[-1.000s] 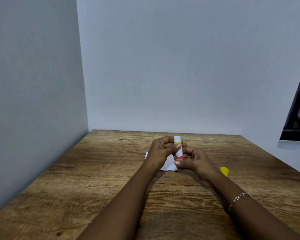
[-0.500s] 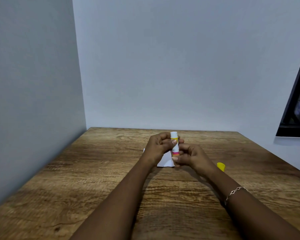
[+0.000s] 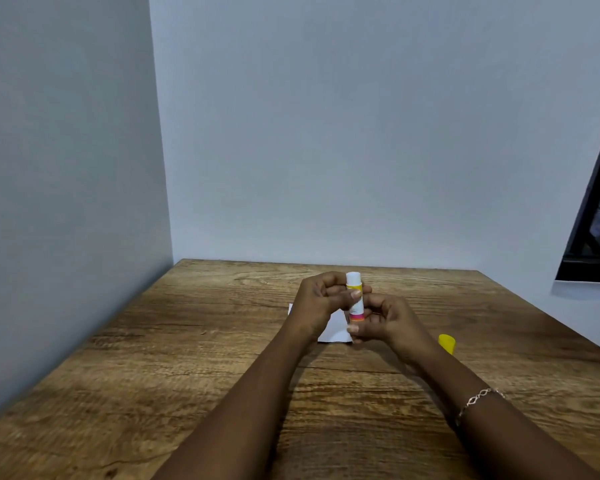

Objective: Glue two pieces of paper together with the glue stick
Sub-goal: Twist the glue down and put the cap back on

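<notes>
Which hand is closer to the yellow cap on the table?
Right. The right hand is just left of the cap; the left hand is farther away, beyond the glue stick.

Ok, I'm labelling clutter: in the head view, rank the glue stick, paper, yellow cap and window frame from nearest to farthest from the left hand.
1. Glue stick, gripped by the left hand.
2. Paper, on the table under that hand.
3. Yellow cap, on the table beyond the right hand.
4. Window frame, far right wall.
</notes>
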The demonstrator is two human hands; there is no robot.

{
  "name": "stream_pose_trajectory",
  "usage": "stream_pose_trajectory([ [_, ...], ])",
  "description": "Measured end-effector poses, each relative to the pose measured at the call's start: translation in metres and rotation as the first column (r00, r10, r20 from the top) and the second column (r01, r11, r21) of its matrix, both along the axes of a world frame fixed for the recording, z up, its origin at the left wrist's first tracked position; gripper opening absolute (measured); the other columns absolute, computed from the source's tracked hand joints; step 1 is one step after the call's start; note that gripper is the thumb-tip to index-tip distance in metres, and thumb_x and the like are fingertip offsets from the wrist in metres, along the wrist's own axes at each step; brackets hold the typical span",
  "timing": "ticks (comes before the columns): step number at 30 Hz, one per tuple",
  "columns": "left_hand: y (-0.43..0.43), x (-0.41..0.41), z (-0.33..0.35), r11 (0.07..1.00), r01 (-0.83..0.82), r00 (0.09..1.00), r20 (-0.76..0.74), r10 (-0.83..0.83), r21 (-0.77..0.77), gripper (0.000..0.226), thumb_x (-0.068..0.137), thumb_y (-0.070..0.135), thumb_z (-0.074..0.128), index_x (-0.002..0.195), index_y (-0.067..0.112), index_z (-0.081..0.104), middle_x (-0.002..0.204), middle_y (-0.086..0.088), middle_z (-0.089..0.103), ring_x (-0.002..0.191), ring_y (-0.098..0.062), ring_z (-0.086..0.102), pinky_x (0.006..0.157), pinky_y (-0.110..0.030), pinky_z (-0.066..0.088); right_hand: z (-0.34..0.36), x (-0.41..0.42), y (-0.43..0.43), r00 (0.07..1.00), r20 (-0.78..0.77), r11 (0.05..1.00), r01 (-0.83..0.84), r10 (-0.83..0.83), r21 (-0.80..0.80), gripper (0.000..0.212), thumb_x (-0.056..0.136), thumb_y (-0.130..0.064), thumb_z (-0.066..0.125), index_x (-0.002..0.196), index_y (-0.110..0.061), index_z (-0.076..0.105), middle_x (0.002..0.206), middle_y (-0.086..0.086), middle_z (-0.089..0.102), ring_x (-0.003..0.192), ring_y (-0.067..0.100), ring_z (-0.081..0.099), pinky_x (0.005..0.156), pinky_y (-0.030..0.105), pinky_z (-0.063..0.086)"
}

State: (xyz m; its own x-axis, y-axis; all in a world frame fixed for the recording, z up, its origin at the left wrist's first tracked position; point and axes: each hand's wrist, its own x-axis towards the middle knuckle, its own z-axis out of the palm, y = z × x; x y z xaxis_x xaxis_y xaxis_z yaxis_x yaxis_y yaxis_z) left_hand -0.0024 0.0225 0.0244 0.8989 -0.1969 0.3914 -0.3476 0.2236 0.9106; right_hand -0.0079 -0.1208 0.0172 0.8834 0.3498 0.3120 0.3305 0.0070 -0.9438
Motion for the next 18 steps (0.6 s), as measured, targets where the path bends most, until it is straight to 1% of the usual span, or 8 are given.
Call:
stream_pose_trajectory([
  [3,-0.0006,0.0011,-0.0010,0.999,-0.032,0.999,0.023,0.031,0.028,0.011,0.082,-0.003,0.060,0.090,0.004,0.065,0.079,0.004,0.074,0.069,-0.008,0.069,0.066,-0.020,0.055,0.0002,0.0012,0.0047,0.996,0.069,0.997,0.064,-0.060,-0.052,0.025,0.065,0.018,0.067,0.076,-0.005,0.063,0.060,0.010,0.050,0.041,0.006,0.049,0.045,0.018,0.045],
  [5,0.0001,0.0015,-0.0008,0.999,-0.035,0.999,0.019,0.035,0.020,0.013,0.085,-0.003,0.057,0.095,0.000,0.063,0.086,-0.002,0.072,0.071,-0.009,0.069,0.069,-0.022,0.056,-0.0016,0.0028,0.0046,0.996,0.074,0.998,0.049,-0.045,-0.046,0.021,0.068,0.014,0.066,0.080,-0.002,0.064,0.062,0.011,0.051,0.045,0.006,0.050,0.049,0.020,0.045],
  [8,0.0011,0.0020,-0.0006,1.000,-0.022,1.000,-0.002,0.022,-0.005,0.016,0.088,-0.002,0.052,0.101,0.000,0.060,0.093,-0.010,0.069,0.080,-0.021,0.066,0.078,-0.038,0.050,-0.0048,0.0062,-0.0011,0.998,-0.029,0.998,-0.051,0.052,0.029,0.021,0.078,0.009,0.058,0.094,-0.001,0.066,0.079,0.011,0.068,0.066,0.012,0.066,0.060,0.024,0.054],
  [10,0.0014,0.0018,-0.0007,1.000,-0.015,1.000,-0.009,0.015,-0.007,0.016,0.088,-0.003,0.051,0.102,-0.001,0.060,0.100,-0.016,0.067,0.079,-0.020,0.065,0.077,-0.038,0.049,-0.0052,0.0071,-0.0038,0.993,-0.072,0.993,-0.083,0.089,0.080,0.023,0.079,0.008,0.056,0.098,-0.001,0.066,0.084,0.007,0.073,0.074,0.016,0.069,0.064,0.023,0.057],
  [12,0.0012,0.0010,-0.0004,1.000,-0.005,1.000,-0.019,0.004,-0.012,0.017,0.088,-0.003,0.051,0.103,-0.004,0.059,0.103,-0.017,0.065,0.072,-0.013,0.067,0.070,-0.031,0.054,-0.0047,0.0063,-0.0039,0.992,-0.079,0.992,-0.088,0.096,0.095,0.023,0.078,0.010,0.055,0.095,-0.001,0.066,0.078,0.007,0.073,0.068,0.016,0.068,0.062,0.023,0.057],
  [14,0.0009,0.0010,-0.0001,1.000,-0.006,1.000,-0.017,0.006,-0.005,0.014,0.087,-0.003,0.053,0.098,-0.002,0.061,0.095,-0.014,0.069,0.069,-0.012,0.067,0.066,-0.027,0.055,-0.0034,0.0044,-0.0018,0.994,-0.063,0.994,-0.080,0.085,0.079,0.022,0.077,0.012,0.056,0.090,-0.002,0.066,0.071,0.006,0.070,0.058,0.014,0.063,0.058,0.025,0.056],
  [16,-0.0006,-0.0002,0.0001,1.000,-0.007,1.000,-0.010,0.007,0.002,0.011,0.084,-0.004,0.057,0.089,0.003,0.063,0.087,-0.007,0.072,0.066,-0.011,0.068,0.062,-0.023,0.056,-0.0023,0.0025,0.0004,0.999,-0.030,0.999,-0.036,0.037,0.033,0.021,0.074,0.015,0.058,0.087,-0.001,0.064,0.065,0.008,0.061,0.051,0.012,0.059,0.055,0.025,0.054],
  [18,-0.0019,-0.0019,0.0009,1.000,-0.019,1.000,-0.004,0.019,0.004,0.011,0.083,-0.004,0.059,0.088,0.004,0.062,0.087,-0.010,0.071,0.067,-0.012,0.068,0.062,-0.022,0.053,-0.0011,0.0013,0.0029,1.000,0.017,1.000,0.018,-0.017,-0.022,0.023,0.069,0.016,0.063,0.082,-0.003,0.064,0.057,0.004,0.058,0.047,0.009,0.056,0.051,0.022,0.053],
])
